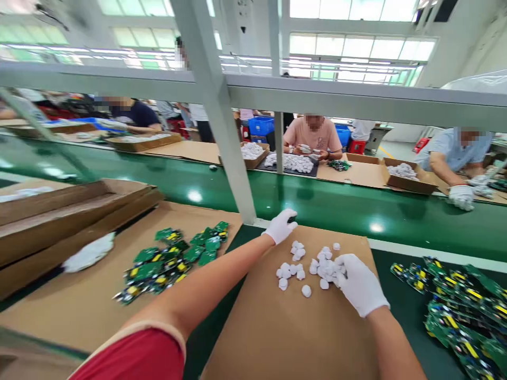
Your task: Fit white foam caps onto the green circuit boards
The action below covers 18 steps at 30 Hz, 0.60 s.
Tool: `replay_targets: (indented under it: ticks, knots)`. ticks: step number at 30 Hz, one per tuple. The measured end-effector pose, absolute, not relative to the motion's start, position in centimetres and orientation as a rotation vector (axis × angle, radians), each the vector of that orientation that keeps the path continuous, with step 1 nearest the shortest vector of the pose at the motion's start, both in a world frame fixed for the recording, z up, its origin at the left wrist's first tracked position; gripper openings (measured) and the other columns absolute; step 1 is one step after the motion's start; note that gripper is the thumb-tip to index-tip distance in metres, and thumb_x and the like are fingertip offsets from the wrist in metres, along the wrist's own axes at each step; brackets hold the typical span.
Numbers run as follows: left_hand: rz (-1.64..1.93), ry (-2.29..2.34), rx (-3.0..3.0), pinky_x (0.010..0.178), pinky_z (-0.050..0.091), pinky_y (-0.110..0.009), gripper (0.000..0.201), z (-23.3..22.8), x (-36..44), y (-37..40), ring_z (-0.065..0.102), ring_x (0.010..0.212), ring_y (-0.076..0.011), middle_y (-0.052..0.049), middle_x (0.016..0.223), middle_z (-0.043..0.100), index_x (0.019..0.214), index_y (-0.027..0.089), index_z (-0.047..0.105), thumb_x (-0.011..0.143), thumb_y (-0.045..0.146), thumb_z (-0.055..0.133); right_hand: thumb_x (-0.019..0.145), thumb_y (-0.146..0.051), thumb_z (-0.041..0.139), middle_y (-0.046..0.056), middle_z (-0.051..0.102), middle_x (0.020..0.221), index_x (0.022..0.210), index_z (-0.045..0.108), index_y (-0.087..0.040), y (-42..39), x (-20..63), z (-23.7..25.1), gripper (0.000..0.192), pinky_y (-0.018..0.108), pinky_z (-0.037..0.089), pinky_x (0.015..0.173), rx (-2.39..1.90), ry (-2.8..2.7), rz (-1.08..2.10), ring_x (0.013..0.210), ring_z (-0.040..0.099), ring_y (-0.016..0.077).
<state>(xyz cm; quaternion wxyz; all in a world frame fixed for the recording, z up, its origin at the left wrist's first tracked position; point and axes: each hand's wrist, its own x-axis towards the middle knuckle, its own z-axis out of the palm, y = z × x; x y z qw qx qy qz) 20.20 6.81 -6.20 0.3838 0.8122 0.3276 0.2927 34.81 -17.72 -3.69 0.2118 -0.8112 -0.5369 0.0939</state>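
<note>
Both my hands wear white gloves. My left hand (280,225) reaches to the far edge of a brown cardboard sheet (285,327), with its fingers pinched on a small dark part that is mostly hidden. My right hand (358,285) rests on the right side of a scatter of small white plastic pieces (307,264) lying on the cardboard; its fingers are curled into the pile, and whether it holds one I cannot tell.
Green circuit boards lie in a heap (170,258) on the left and another heap (463,311) on the right. A green conveyor belt (336,206) runs across, behind a grey frame post (222,121). Cardboard trays (59,211) are stacked at left. Other people work across the belt.
</note>
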Motion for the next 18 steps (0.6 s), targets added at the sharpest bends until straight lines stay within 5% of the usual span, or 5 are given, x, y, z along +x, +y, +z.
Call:
replay_targets:
  ticks: [4, 10, 14, 18]
  knots:
    - [0.585, 0.847, 2.238, 0.099, 0.039, -0.03, 0.036, -5.4, 14.8, 4.5, 0.056, 0.108, -0.0191, -0.002, 0.114, 0.065, 0.111, 0.022, 0.063, 0.075, 0.025, 0.06, 0.077, -0.028, 0.049, 0.0, 0.065, 0.075, 0.093, 0.058, -0.022, -17.3, 35.6, -5.0, 0.019, 0.028, 0.043, 0.065, -2.124, -1.23, 0.515, 0.068, 0.061, 0.0172]
    - [0.554, 1.3, 2.309, 0.099, 0.038, -0.028, 0.038, -3.6, 5.7, 7.3, 0.055, 0.11, -0.0197, -0.003, 0.118, 0.063, 0.114, 0.02, 0.061, 0.082, 0.03, 0.045, 0.075, -0.046, 0.055, -0.002, 0.061, 0.054, 0.087, 0.059, -0.018, -16.8, 36.3, -5.7, 0.03, 0.027, 0.041, 0.047, -1.829, -0.859, 0.739, 0.044, 0.054, 0.0151]
    - [0.47, 1.629, 2.281, 0.099, 0.035, -0.035, 0.046, -2.8, 2.3, 11.4, 0.051, 0.116, -0.0261, -0.008, 0.127, 0.056, 0.12, 0.02, 0.057, 0.077, 0.033, 0.052, 0.064, -0.037, 0.071, 0.001, 0.065, 0.074, 0.087, 0.059, -0.018, -16.4, 36.1, -5.1, 0.031, 0.021, 0.039, 0.045, -1.556, -0.571, 0.674, 0.05, 0.052, 0.0104]
    - [0.303, 1.715, 2.269, 0.087, 0.041, -0.039, 0.041, -2.6, 2.1, 13.0, 0.059, 0.101, -0.0314, -0.01, 0.11, 0.066, 0.098, 0.021, 0.068, 0.062, 0.04, 0.066, 0.059, -0.03, 0.072, -0.005, 0.056, 0.06, 0.085, 0.059, -0.019, -16.5, 35.4, -3.9, 0.031, 0.017, 0.027, 0.036, -1.31, -0.488, 0.789, 0.042, 0.042, 0.0071]
